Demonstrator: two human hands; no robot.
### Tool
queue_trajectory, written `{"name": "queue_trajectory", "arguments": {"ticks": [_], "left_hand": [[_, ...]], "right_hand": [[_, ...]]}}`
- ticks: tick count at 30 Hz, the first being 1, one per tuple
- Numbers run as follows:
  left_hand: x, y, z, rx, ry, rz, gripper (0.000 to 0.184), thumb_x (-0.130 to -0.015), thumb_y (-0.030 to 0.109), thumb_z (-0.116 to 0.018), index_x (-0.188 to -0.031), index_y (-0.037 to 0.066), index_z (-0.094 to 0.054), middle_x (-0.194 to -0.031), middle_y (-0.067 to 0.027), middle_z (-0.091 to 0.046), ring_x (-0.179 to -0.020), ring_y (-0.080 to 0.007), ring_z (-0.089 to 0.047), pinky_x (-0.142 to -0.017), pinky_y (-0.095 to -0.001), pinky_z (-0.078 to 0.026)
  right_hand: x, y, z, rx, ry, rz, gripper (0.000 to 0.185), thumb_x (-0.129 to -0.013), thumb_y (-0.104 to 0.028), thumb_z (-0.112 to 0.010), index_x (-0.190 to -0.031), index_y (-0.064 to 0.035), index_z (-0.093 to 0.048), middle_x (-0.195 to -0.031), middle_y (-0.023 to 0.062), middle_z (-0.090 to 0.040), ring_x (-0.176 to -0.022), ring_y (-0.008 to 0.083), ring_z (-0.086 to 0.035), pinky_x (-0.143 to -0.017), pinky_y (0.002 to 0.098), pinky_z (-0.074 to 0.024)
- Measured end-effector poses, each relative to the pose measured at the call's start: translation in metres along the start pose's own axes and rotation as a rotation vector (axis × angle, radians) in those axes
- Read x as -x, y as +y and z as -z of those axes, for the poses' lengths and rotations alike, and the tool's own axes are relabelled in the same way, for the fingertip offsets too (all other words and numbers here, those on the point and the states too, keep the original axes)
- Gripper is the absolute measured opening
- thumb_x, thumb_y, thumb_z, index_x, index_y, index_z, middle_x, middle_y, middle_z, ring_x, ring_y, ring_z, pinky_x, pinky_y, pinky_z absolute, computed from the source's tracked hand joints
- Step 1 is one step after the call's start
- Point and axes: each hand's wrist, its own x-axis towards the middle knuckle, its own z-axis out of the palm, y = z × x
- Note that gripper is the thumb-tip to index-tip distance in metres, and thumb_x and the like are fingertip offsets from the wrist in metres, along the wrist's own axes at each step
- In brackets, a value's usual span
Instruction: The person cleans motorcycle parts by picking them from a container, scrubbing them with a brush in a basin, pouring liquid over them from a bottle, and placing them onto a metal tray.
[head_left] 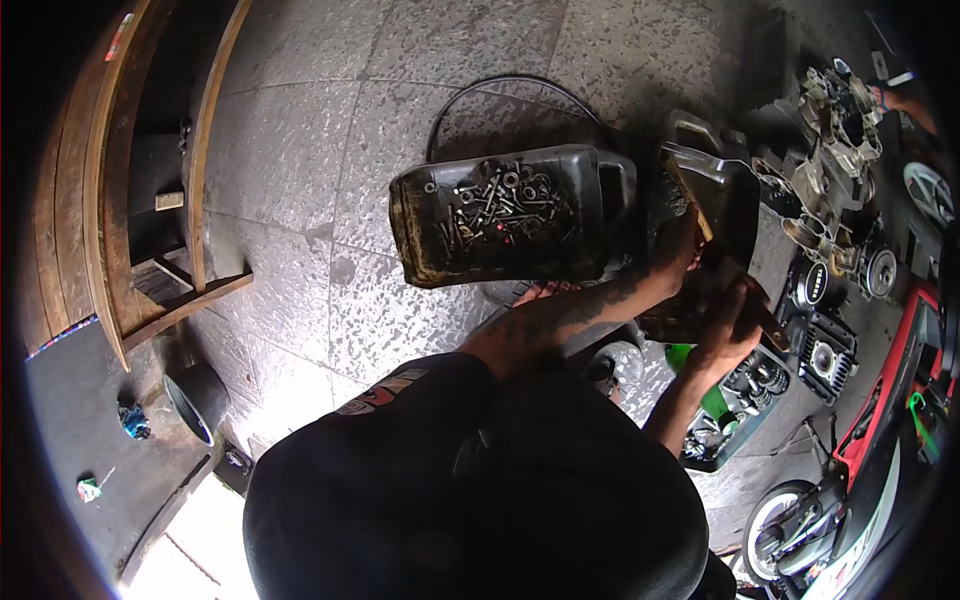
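My left hand [680,250] is closed around a narrow yellowish-brown tool [686,192], perhaps a brush, over a dark cut-open container [735,185]. Just below it, the fingers of my right hand [732,328] are wrapped round a dark brown part [768,318], whose exact shape is unclear. To the left of my hands, a black cut-open jerrycan [415,245] holds several bolts, nuts and washers [505,200]. A tray [722,452] with metal gears and a green bottle [714,402] lie beneath my right forearm.
Engine casings [825,175] and a finned cylinder block [826,358] rest on the tiled floor [290,150] at the right. A red motorcycle [895,380] stands beyond them. Another person's hand [905,105] shows at the upper right. Wooden framing [100,200] stands at the left.
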Motion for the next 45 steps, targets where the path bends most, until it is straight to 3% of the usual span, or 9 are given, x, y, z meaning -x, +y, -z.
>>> {"name": "queue_trajectory", "arguments": {"ticks": [7, 10, 20, 24, 31, 37, 38, 43, 45], "left_hand": [[0.001, -0.004, 0.004, -0.025, 0.022, 0.049, 0.032, -0.092, 0.041, -0.052, -0.093, 0.010, -0.056, -0.073, 0.0013, -0.052, -0.062, -0.0083, -0.048, -0.056, -0.0253, -0.041], [-0.002, -0.002, 0.001, -0.045, 0.042, 0.047, 0.032, -0.092, 0.041, -0.052, -0.094, 0.010, -0.056, -0.073, 0.0011, -0.052, -0.062, -0.0084, -0.047, -0.056, -0.0255, -0.041], [-0.005, -0.010, 0.003, -0.124, -0.013, -0.176, 0.036, -0.091, 0.047, -0.050, -0.093, 0.012, -0.056, -0.070, 0.0022, -0.048, -0.053, -0.0064, -0.040, -0.047, -0.0229, -0.034], [0.016, 0.031, -0.004, -0.094, -0.229, 0.176, 0.050, -0.089, 0.060, -0.044, -0.077, 0.012, -0.052, -0.061, 0.0019, -0.044, -0.048, -0.0071, -0.038, -0.042, -0.0236, -0.028], [0.001, 0.020, 0.004, 0.188, -0.439, 0.364, 0.050, -0.084, 0.062, -0.050, -0.071, 0.013, -0.052, -0.060, 0.0011, -0.049, -0.050, -0.0122, -0.047, -0.042, -0.0231, -0.034], [0.003, 0.029, 0.007, 0.208, -0.435, 0.419, 0.031, -0.085, 0.043, -0.062, -0.076, 0.015, -0.053, -0.067, 0.0020, -0.050, -0.050, -0.0076, -0.043, -0.040, -0.0218, -0.032], [-0.005, 0.023, 0.013, 0.203, -0.529, 0.385, 0.032, -0.087, 0.044, -0.059, -0.075, 0.016, -0.052, -0.064, 0.0024, -0.047, -0.045, -0.0071, -0.039, -0.038, -0.0216, -0.030], [0.003, 0.026, 0.005, 0.157, -0.457, 0.385, 0.043, -0.091, 0.046, -0.052, -0.064, 0.015, -0.041, -0.060, 0.0007, -0.043, -0.045, -0.0093, -0.038, -0.036, -0.0209, -0.030], [0.005, 0.024, 0.002, 0.139, -0.421, 0.391, 0.047, -0.089, 0.053, -0.050, -0.062, 0.016, -0.039, -0.057, 0.0002, -0.040, -0.045, -0.0102, -0.036, -0.037, -0.0216, -0.025]], "right_hand": [[-0.011, 0.025, 0.012, 0.046, -0.151, 0.026, 0.026, -0.090, -0.021, -0.057, -0.101, 0.0021, -0.061, -0.089, 0.0065, -0.059, -0.079, 0.0114, -0.054, -0.064, 0.0232, -0.0452], [-0.002, 0.016, -0.001, -0.270, 0.057, -0.039, 0.031, -0.089, -0.024, -0.058, -0.100, 0.0049, -0.060, -0.091, 0.0115, -0.062, -0.080, 0.0169, -0.057, -0.073, 0.0303, -0.0466], [0.004, 0.071, -0.012, -0.072, 0.247, -0.088, 0.032, -0.088, -0.023, -0.060, -0.102, 0.0052, -0.063, -0.095, 0.0146, -0.067, -0.082, 0.0195, -0.061, -0.077, 0.0323, -0.0485], [0.000, 0.103, -0.023, -0.270, 0.194, -0.237, 0.028, -0.086, -0.017, -0.061, -0.106, 0.0012, -0.063, -0.101, 0.0132, -0.063, -0.092, 0.0215, -0.057, -0.084, 0.0345, -0.0436], [0.048, 0.035, -0.012, -0.488, 0.395, -0.201, 0.053, -0.090, -0.008, -0.050, -0.136, 0.0018, -0.026, -0.123, 0.0171, -0.047, -0.109, 0.0218, -0.049, -0.095, 0.0320, -0.0396], [0.134, 0.044, 0.005, -0.279, 0.207, -0.394, 0.006, -0.088, -0.002, -0.046, -0.093, -0.0016, -0.049, -0.091, 0.0073, -0.053, -0.083, 0.0167, -0.048, -0.074, 0.0319, -0.0417], [0.147, 0.061, 0.011, -0.059, 0.231, -0.416, 0.017, -0.083, -0.005, -0.052, -0.098, 0.0013, -0.048, -0.097, 0.0189, -0.054, -0.089, 0.0269, -0.055, -0.076, 0.0348, -0.0445], [0.166, 0.105, 0.031, 0.107, 0.455, -0.594, 0.043, -0.075, -0.011, -0.063, -0.112, 0.0023, -0.044, -0.105, 0.0230, -0.049, -0.095, 0.0375, -0.052, -0.083, 0.0448, -0.0423], [0.157, 0.123, 0.032, 0.196, 0.503, -0.395, 0.065, -0.071, -0.016, -0.071, -0.124, 0.0020, -0.039, -0.115, 0.0243, -0.044, -0.105, 0.0395, -0.047, -0.090, 0.0451, -0.0388]]}}
